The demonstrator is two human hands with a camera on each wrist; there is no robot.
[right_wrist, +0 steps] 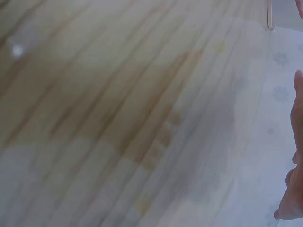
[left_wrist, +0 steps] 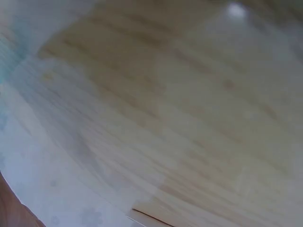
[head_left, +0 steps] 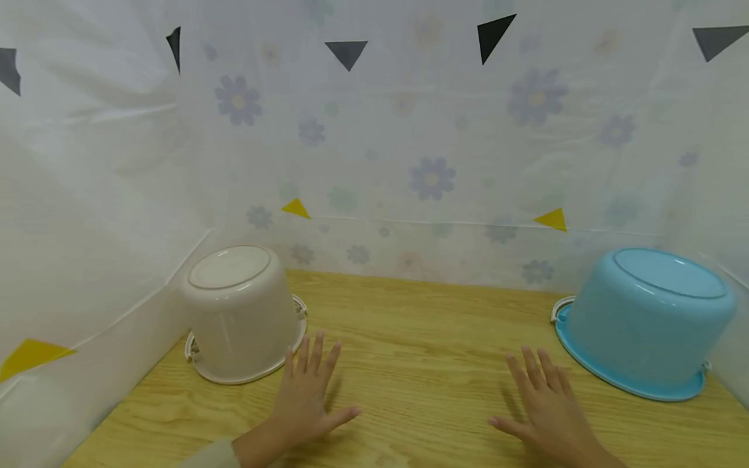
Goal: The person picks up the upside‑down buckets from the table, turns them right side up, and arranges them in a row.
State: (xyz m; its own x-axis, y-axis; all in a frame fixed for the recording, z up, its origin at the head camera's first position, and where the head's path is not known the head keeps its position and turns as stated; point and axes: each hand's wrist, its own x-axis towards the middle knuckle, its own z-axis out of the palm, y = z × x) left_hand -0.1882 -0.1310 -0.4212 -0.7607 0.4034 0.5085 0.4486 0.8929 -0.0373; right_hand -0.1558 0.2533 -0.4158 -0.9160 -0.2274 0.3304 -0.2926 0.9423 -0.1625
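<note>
Two upside-down buckets stand on the wooden table (head_left: pixel 409 351). A cream bucket (head_left: pixel 240 325) is on the left, its bottom facing up and its rim on the tabletop. On the right is a light blue bucket (head_left: pixel 643 325), likewise turned over. My left hand (head_left: pixel 307 396) is spread with straight fingers, just in front of the cream bucket's right side, holding nothing. With its fingers straight too, my right hand (head_left: pixel 547 403) is in front and to the left of the blue bucket. Whatever lies beneath either bucket is hidden.
White plastic sheeting (head_left: pixel 374 143) with faint flowers hangs behind the table, and more sheeting (head_left: pixel 88 195) rises along the left side. Black and yellow triangles are on the sheets. Both buckets have handles low at the rim.
</note>
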